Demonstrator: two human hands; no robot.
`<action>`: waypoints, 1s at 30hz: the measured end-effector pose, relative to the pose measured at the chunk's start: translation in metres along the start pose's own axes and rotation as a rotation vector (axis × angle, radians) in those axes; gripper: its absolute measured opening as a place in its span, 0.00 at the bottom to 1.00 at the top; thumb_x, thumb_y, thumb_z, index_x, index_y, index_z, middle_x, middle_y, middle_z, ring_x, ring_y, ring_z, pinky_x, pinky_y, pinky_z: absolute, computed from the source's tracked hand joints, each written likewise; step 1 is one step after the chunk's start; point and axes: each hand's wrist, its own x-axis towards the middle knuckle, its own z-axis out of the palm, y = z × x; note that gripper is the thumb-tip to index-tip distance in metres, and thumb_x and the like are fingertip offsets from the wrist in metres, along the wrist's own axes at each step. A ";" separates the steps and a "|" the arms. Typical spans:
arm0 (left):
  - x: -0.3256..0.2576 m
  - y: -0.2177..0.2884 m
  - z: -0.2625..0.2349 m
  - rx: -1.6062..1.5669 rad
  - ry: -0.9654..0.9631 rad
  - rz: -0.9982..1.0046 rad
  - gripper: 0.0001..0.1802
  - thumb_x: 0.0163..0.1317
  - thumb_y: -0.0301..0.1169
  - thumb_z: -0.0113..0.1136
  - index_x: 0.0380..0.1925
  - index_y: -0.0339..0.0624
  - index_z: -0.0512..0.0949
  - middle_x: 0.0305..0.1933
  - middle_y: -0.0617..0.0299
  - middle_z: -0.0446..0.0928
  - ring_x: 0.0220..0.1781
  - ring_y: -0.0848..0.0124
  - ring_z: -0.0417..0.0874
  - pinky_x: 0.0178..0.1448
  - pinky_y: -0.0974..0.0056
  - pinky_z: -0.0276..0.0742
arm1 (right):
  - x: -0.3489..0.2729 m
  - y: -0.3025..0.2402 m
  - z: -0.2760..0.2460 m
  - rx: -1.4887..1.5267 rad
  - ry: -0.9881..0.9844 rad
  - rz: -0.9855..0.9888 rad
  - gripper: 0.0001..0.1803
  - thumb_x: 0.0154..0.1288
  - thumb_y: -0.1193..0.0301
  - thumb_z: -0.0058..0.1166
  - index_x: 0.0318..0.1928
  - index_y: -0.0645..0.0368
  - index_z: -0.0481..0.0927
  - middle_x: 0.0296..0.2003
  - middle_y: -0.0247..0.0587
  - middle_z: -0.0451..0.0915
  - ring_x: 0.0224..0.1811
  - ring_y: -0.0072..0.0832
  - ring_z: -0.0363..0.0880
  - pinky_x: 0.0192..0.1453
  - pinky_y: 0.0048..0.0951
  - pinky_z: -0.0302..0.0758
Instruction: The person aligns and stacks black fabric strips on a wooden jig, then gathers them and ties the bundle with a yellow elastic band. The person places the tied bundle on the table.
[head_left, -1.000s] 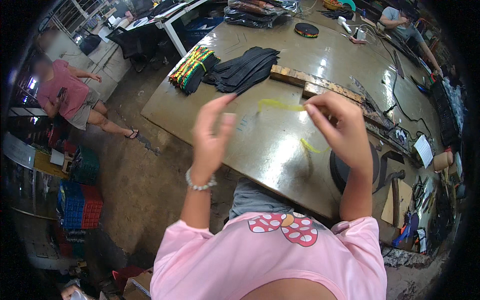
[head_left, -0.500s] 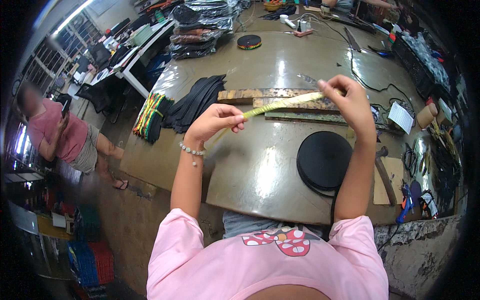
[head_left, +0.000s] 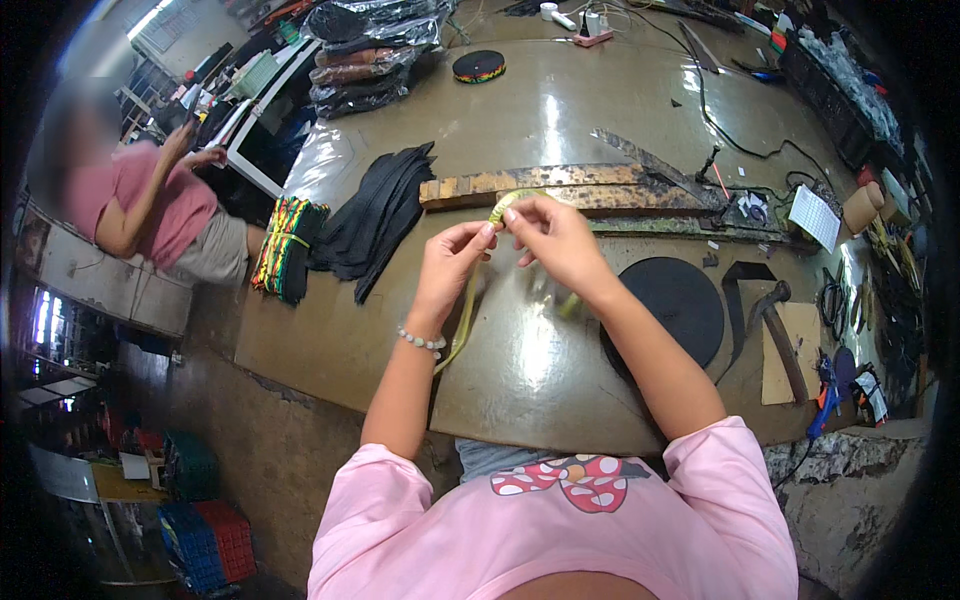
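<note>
A yellow-green measuring tape (head_left: 466, 318) is pinched between my two hands above the table. My left hand (head_left: 449, 270) holds it between thumb and fingers. Close beside it, my right hand (head_left: 562, 242) grips the tape too, and a small loop of it rises over those fingertips. One length hangs below my left hand toward the table edge. A blurred piece dangles under my right hand. Beside my right forearm lies a large flat roll of black webbing (head_left: 668, 310), partly covered by that arm.
Wooden boards (head_left: 545, 190) lie beyond my hands. Black strips (head_left: 375, 220) and a tied multicoloured bundle (head_left: 289, 245) sit at left. A hammer (head_left: 784, 345) and a blue-handled tool (head_left: 824, 398) lie at right. A person in pink (head_left: 150, 205) stands at far left.
My hands have come together from holding the tape stretched out; the right moved left and nearer. The tape now loops between them. The person at left appears closer, both hands raised.
</note>
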 end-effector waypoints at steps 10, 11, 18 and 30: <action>-0.008 0.008 0.008 0.166 -0.115 -0.112 0.11 0.54 0.29 0.64 0.36 0.35 0.78 0.33 0.65 0.78 0.33 0.81 0.75 0.38 0.75 0.70 | 0.004 0.006 -0.023 0.335 -0.183 0.193 0.23 0.57 0.76 0.56 0.54 0.65 0.68 0.31 0.34 0.74 0.31 0.18 0.74 0.36 0.20 0.74; -0.008 0.009 0.007 0.162 -0.105 -0.097 0.11 0.53 0.29 0.64 0.35 0.35 0.78 0.32 0.66 0.77 0.33 0.81 0.74 0.38 0.75 0.70 | 0.004 0.007 -0.023 0.351 -0.164 0.177 0.25 0.55 0.77 0.57 0.54 0.63 0.67 0.30 0.32 0.74 0.32 0.16 0.73 0.36 0.18 0.71; -0.009 0.010 0.007 0.130 -0.046 -0.037 0.09 0.50 0.27 0.67 0.27 0.39 0.75 0.27 0.71 0.73 0.29 0.83 0.70 0.35 0.77 0.67 | 0.005 0.006 -0.014 0.236 -0.058 -0.050 0.23 0.53 0.77 0.59 0.50 0.62 0.69 0.27 0.31 0.74 0.29 0.15 0.71 0.35 0.17 0.70; -0.007 0.002 0.003 0.025 0.005 0.043 0.11 0.49 0.22 0.66 0.30 0.42 0.73 0.29 0.71 0.73 0.31 0.83 0.72 0.36 0.77 0.68 | 0.000 0.008 -0.019 0.227 -0.354 0.126 0.16 0.64 0.61 0.51 0.39 0.63 0.76 0.32 0.32 0.77 0.35 0.17 0.75 0.36 0.21 0.75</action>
